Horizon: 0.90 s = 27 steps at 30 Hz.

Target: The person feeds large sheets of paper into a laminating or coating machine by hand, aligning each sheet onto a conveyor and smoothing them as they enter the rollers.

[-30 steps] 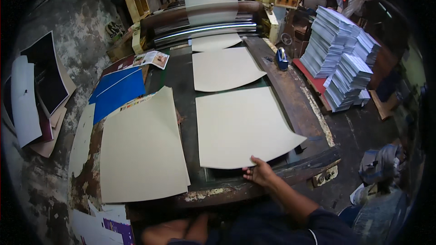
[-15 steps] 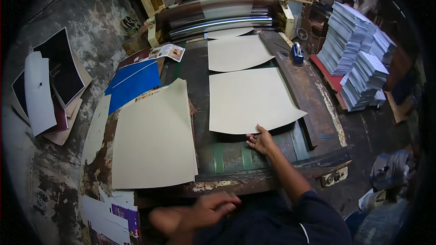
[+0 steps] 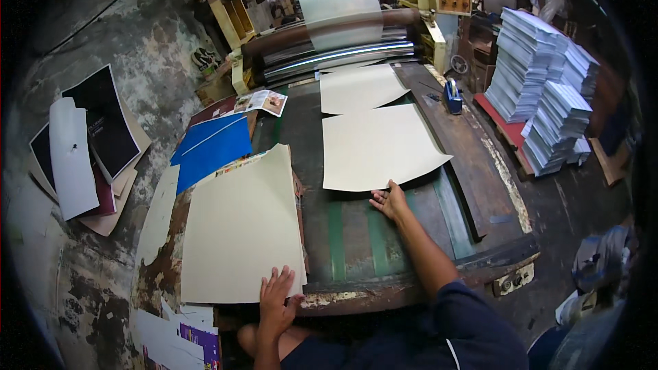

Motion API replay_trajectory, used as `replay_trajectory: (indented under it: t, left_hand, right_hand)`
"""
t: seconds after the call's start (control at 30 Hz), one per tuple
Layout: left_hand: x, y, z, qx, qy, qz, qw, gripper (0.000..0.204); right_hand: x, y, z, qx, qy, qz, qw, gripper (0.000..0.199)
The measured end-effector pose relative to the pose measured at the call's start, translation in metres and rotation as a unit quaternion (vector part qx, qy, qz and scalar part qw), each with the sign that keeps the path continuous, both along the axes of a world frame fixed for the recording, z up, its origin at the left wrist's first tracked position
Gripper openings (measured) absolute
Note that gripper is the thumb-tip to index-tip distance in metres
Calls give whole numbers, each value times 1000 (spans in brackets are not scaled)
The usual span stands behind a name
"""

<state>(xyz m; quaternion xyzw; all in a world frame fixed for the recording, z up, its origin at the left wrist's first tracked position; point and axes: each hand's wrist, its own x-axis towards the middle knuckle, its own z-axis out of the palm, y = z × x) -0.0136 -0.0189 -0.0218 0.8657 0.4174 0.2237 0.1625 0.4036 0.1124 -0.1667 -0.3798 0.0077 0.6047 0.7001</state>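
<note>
On the worn feed table, a cream card sheet (image 3: 378,147) lies behind another cream sheet's near position, its right near corner curling up. My right hand (image 3: 391,201) is at its near edge, thumb over the edge and fingers curled just below it. A second cream sheet (image 3: 360,89) lies ahead, its near edge meeting the first. At the left rests a stack of cream card sheets (image 3: 240,233). My left hand (image 3: 277,299) lies on that stack's near right corner, fingers stretched out.
Rollers (image 3: 336,55) with a hanging clear film (image 3: 339,3) span the table's far end. A tape dispenser (image 3: 452,97) stands right of a long dark bar (image 3: 458,192). Blue sheets (image 3: 214,147) lie left. Tall paper stacks (image 3: 524,62) stand at the right.
My left hand has come up from my lap onto the left stack. My right hand and the near sheet have moved forward, toward the rollers.
</note>
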Motion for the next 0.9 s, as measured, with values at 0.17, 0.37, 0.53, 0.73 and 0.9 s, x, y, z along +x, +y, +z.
replay_trajectory:
  t: [0.17, 0.37, 0.53, 0.73, 0.9]
  left_hand:
    - [-5, 10, -15, -86, -180, 166, 966, 45]
    - [3, 15, 16, -150, -557, 291, 763, 53]
    - [17, -13, 16, 7, -269, 84, 960, 46]
    - [30, -22, 25, 21, -92, -95, 991, 55]
    - [4, 3, 20, 73, -31, 1, 997, 71]
  right_hand:
    - [-16, 3, 12, -18, -29, -70, 997, 52]
    - [-44, -50, 30, 59, -68, 112, 990, 56]
    - [-81, -137, 112, 169, -89, 348, 918, 61]
    - [-104, -199, 105, 20, -204, 370, 906, 40]
    - [-123, -241, 71, -53, -83, 238, 966, 38]
